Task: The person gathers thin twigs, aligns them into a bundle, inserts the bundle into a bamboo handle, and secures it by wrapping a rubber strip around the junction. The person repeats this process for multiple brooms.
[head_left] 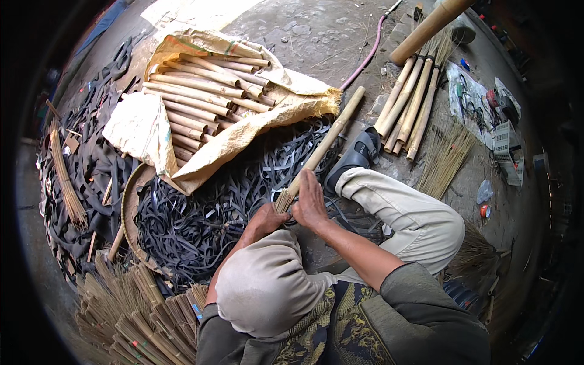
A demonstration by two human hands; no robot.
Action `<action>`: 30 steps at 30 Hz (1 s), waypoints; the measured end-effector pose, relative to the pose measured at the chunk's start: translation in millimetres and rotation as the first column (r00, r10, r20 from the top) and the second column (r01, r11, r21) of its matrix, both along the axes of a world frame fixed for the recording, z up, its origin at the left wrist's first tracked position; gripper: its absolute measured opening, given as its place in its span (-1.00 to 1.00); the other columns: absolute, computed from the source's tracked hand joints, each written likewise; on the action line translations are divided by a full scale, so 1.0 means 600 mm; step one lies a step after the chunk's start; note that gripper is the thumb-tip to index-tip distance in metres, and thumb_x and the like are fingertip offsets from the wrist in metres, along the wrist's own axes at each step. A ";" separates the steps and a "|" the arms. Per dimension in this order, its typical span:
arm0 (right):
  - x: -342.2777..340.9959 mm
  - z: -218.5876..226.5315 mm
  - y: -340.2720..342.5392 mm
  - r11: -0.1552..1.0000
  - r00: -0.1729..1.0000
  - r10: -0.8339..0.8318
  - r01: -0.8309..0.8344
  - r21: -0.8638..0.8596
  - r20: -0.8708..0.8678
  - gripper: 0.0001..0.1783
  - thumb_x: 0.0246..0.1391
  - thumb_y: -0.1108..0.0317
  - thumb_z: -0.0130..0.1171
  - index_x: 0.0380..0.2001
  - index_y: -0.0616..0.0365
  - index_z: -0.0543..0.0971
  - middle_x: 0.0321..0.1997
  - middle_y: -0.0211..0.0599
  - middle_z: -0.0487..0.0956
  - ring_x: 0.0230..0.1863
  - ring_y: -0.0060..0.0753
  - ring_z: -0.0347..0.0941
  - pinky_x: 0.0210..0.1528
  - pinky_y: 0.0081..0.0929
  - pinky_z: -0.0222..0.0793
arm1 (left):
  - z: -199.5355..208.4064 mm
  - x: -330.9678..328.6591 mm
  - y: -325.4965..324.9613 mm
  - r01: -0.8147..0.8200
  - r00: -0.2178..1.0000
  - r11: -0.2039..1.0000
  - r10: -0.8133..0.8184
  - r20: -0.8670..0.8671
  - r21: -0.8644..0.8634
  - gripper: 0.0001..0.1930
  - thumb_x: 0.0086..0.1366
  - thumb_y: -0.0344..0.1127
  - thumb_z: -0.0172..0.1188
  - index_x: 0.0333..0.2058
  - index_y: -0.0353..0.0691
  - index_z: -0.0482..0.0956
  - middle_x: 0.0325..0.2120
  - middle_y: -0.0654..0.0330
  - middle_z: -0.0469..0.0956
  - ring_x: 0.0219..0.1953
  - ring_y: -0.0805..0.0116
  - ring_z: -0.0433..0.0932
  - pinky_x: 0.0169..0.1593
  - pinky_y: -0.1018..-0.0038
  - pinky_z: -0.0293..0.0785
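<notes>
A bamboo pole [331, 137] slants away from my lap, its far end beside my shod foot. A short bundle of thin sticks [284, 200] sits at its near end. My left hand [266, 220] is closed around the lower part of that bundle, its fingers partly hidden. Pressed to the right side of the joint is my right hand [309, 202], fingers together against the pole; its fingertips are partly hidden. Beneath and to the left of both hands lies a heap of black rubber strips [201, 222].
An open woven sack [255, 131] full of bamboo poles lies ahead on the left. Stick brooms [420, 91] lean at the right, under a thick bamboo post [429, 33]. Bundled broom heads [146, 310] crowd the lower left. A plastic basket [508, 152] stands far right. A pink hose [365, 58] crosses behind.
</notes>
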State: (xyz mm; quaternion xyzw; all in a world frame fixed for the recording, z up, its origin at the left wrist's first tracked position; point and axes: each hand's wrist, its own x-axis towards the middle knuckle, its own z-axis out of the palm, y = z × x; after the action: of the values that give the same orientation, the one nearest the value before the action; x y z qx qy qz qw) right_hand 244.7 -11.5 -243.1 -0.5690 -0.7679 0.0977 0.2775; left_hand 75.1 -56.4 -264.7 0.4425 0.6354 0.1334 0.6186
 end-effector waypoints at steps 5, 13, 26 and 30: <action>0.012 -0.031 -0.023 0.143 0.608 -0.658 -0.480 -0.866 -0.445 -0.45 0.40 -0.03 0.19 0.11 0.28 0.56 -0.11 -0.33 0.67 -0.23 -0.48 0.63 -0.04 -0.44 0.59 | 0.013 0.006 0.000 -0.053 0.998 0.991 0.056 0.018 -0.120 -0.55 0.16 -0.10 0.44 -0.19 -0.45 0.70 -0.39 0.04 0.69 -0.35 0.33 0.60 -0.21 0.31 0.54; 0.020 -0.061 -0.055 0.286 0.585 -0.620 -0.452 -0.845 -0.523 -0.52 0.39 0.00 0.22 0.03 0.26 0.62 -0.11 -0.34 0.69 -0.21 -0.60 0.59 -0.09 -0.53 0.55 | 0.019 0.003 0.015 -0.064 0.961 0.941 0.148 0.234 -0.332 -0.62 0.18 -0.13 0.49 -0.22 -0.36 0.74 -0.39 0.20 0.69 -0.42 0.43 0.59 -0.32 0.46 0.52; -0.035 -0.065 -0.022 0.244 0.308 -0.881 -0.354 -0.903 -0.359 -0.57 0.11 0.17 0.49 -0.13 0.20 0.54 -0.32 -0.26 0.67 -0.39 -0.40 0.65 -0.35 -0.39 0.63 | 0.015 0.011 0.013 0.028 0.991 0.967 0.008 0.137 -0.254 -0.53 0.06 -0.06 0.44 -0.19 -0.33 0.68 -0.40 0.14 0.66 -0.38 0.31 0.61 -0.23 0.38 0.54; -0.030 -0.077 -0.025 0.270 0.346 -0.847 -0.371 -0.888 -0.403 -0.58 0.09 0.18 0.51 -0.15 0.17 0.55 -0.36 -0.32 0.65 -0.33 -0.44 0.63 -0.26 -0.41 0.60 | -0.004 0.022 0.003 0.019 1.000 0.989 -0.016 0.028 -0.149 -0.48 0.02 -0.01 0.39 -0.19 -0.37 0.66 -0.40 -0.01 0.67 -0.34 0.19 0.64 -0.17 0.31 0.56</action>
State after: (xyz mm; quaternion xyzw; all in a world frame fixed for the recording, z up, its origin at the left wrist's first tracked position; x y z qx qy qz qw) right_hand 226.5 -26.7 -289.5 -0.5965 -0.1347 0.7436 0.2705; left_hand 88.6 -54.3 -266.9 0.3988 0.6315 0.0860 0.6593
